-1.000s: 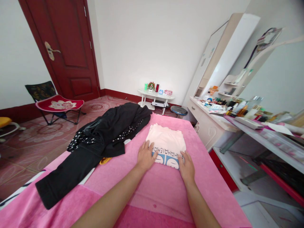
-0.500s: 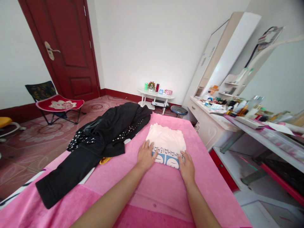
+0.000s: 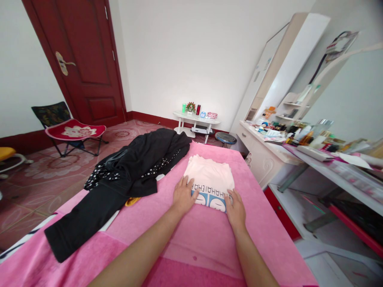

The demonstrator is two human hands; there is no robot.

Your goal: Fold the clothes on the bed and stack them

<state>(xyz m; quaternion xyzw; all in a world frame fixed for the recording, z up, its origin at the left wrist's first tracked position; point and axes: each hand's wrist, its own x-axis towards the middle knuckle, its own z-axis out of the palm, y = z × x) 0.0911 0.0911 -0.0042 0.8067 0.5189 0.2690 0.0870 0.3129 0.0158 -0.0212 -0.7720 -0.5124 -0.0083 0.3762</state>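
A folded pale pink T-shirt (image 3: 209, 177) with a blue cartoon print and letters along its near edge lies on the pink bed cover (image 3: 197, 239). My left hand (image 3: 183, 196) rests flat on the shirt's near left corner, fingers spread. My right hand (image 3: 235, 209) lies flat on the near right corner, fingers stretched out. Neither hand grips anything.
A pile of black clothes (image 3: 125, 175), one piece with white dots, sprawls over the bed's left side. A cluttered white dressing table (image 3: 269, 147) stands to the right. A folding chair (image 3: 68, 129), a red door (image 3: 80, 59) and a small white table (image 3: 196, 119) are farther off.
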